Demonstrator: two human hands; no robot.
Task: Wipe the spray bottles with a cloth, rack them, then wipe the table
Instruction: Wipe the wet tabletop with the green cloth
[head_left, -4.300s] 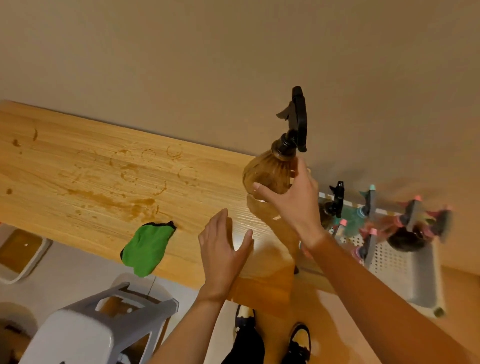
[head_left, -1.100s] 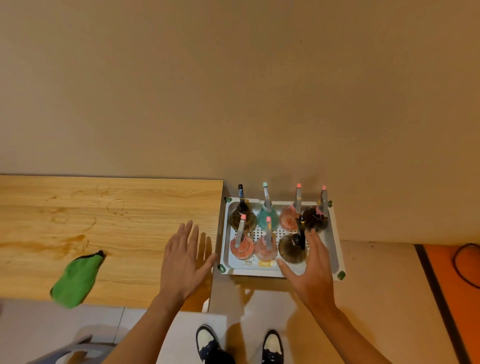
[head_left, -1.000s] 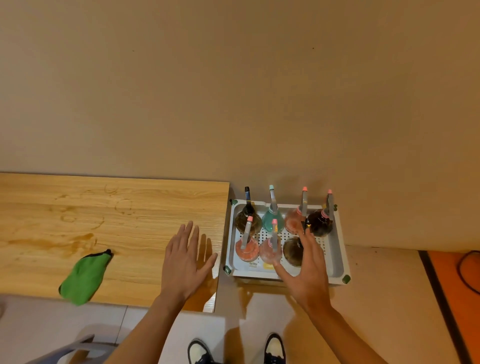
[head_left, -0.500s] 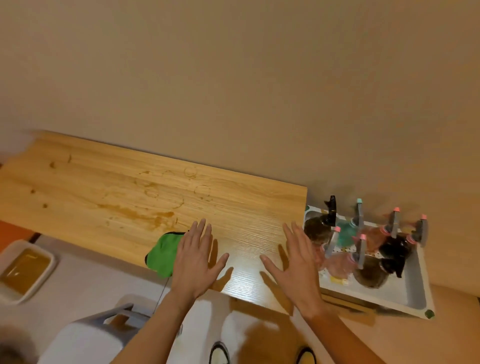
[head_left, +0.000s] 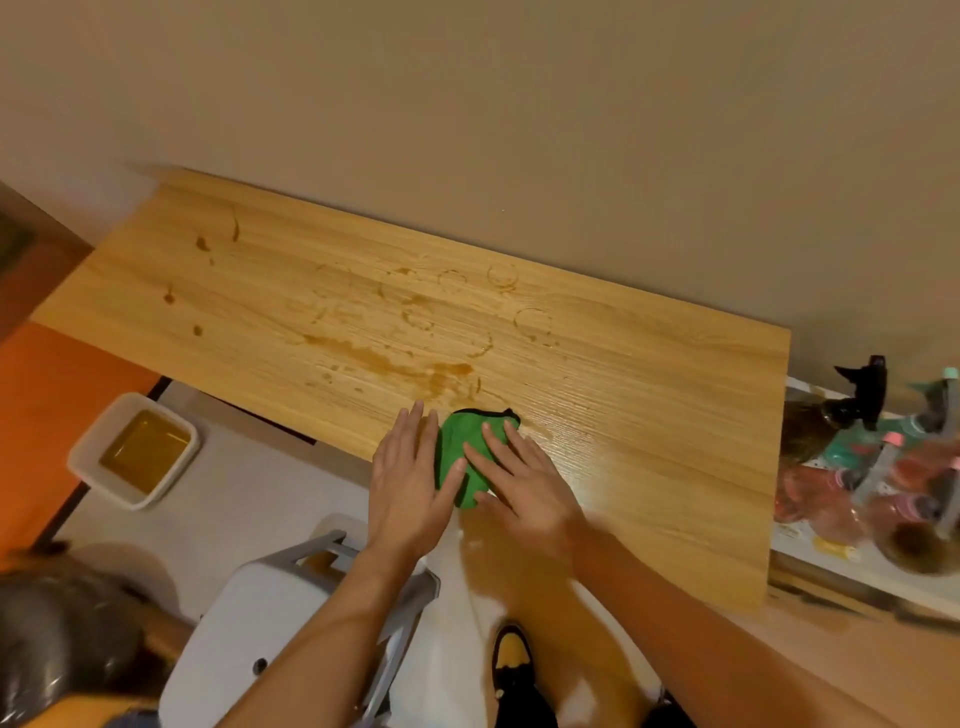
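Observation:
A green cloth (head_left: 460, 447) lies at the front edge of the wooden table (head_left: 649, 415). My right hand (head_left: 524, 488) lies flat on the cloth with straight fingers. My left hand (head_left: 405, 478) is spread flat beside it, its thumb touching the cloth's left side. Brown spill stains and ring marks (head_left: 415, 364) cover the table's middle. Several spray bottles (head_left: 862, 457) stand in a white rack (head_left: 831, 566) on the floor past the table's right end, blurred.
A white tub of brown liquid (head_left: 137, 449) sits on the floor at the left. A grey-white stool (head_left: 270, 623) stands below the table's front edge. The wall runs right behind the table. My shoes (head_left: 511, 649) show on the floor.
The amber bottle went into the rack and my right hand let it go. My view swung left to the table, and both hands moved onto the green cloth.

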